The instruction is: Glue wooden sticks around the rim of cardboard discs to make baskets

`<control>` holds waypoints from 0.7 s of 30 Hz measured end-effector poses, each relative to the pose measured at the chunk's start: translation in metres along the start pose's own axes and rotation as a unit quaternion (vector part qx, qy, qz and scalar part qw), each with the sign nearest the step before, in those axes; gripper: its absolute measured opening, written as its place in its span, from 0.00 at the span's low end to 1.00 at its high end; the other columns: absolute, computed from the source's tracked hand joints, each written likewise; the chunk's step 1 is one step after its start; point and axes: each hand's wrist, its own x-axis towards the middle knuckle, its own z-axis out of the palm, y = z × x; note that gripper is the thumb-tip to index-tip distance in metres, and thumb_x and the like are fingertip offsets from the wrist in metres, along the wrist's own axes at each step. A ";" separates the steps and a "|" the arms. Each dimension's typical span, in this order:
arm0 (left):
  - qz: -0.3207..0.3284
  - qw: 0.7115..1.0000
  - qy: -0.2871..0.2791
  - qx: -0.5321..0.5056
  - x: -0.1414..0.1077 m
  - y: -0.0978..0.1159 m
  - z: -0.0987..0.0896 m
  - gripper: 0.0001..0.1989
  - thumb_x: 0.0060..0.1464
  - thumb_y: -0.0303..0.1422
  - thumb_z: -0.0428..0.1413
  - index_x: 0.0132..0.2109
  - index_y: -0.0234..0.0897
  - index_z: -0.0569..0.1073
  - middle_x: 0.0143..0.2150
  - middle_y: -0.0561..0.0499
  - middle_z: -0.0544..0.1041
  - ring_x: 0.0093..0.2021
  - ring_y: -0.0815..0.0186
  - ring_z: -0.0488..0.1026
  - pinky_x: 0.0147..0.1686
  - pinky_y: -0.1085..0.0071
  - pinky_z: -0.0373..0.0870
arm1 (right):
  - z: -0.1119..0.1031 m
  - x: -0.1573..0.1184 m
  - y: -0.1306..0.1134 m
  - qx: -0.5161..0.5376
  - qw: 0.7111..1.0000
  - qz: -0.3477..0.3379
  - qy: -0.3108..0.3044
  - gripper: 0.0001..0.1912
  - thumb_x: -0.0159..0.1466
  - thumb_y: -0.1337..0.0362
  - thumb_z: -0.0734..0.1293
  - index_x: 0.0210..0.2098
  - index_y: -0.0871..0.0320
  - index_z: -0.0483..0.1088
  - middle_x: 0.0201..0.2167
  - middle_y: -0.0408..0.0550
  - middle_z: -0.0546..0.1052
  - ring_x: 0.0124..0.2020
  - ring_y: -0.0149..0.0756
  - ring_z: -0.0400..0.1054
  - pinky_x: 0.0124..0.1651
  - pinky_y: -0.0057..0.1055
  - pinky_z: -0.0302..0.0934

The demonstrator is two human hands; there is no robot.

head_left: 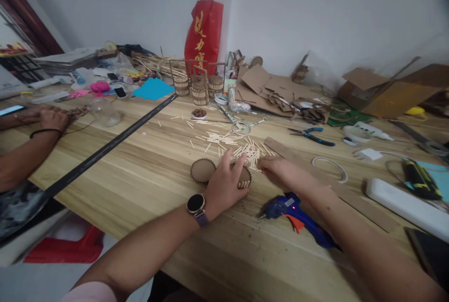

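Centre frame: left hand (pixel 225 186) spread over disc (pixel 246 175), right hand (pixel 276 169) at loose sticks (pixel 252 151) (both grips unclear). Few sticks line disc's near edge; much seemingly left, neighbouring disc (pixel 203 171) shows none.

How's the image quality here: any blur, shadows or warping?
Head view: the top-right corner darkens; head view: the cardboard box near the right edge looks stretched and soft; head view: the glue gun label is too blurred to read; head view: faint shadow beside the right forearm.
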 end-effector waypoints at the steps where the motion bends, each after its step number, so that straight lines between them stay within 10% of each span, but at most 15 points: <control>1: 0.001 1.000 -0.002 0.001 0.000 0.000 0.000 0.46 0.46 0.30 0.65 0.67 0.42 0.49 0.68 0.36 0.44 0.65 0.43 0.55 0.57 0.52 0.64 | 0.001 -0.001 0.002 -0.001 1.000 0.008 0.000 0.13 0.59 0.77 0.58 0.31 0.58 0.73 0.32 0.51 0.75 0.35 0.37 0.68 0.39 0.30 0.60; 21: 0.001 1.000 0.008 0.004 0.000 -0.001 0.002 0.47 0.45 0.30 0.65 0.66 0.45 0.48 0.68 0.37 0.44 0.64 0.44 0.57 0.56 0.50 0.65 | -0.006 -0.024 -0.049 0.209 0.974 0.076 0.040 0.06 0.60 0.65 0.59 0.31 0.55 0.67 0.23 0.41 0.71 0.25 0.32 0.64 0.29 0.26 0.56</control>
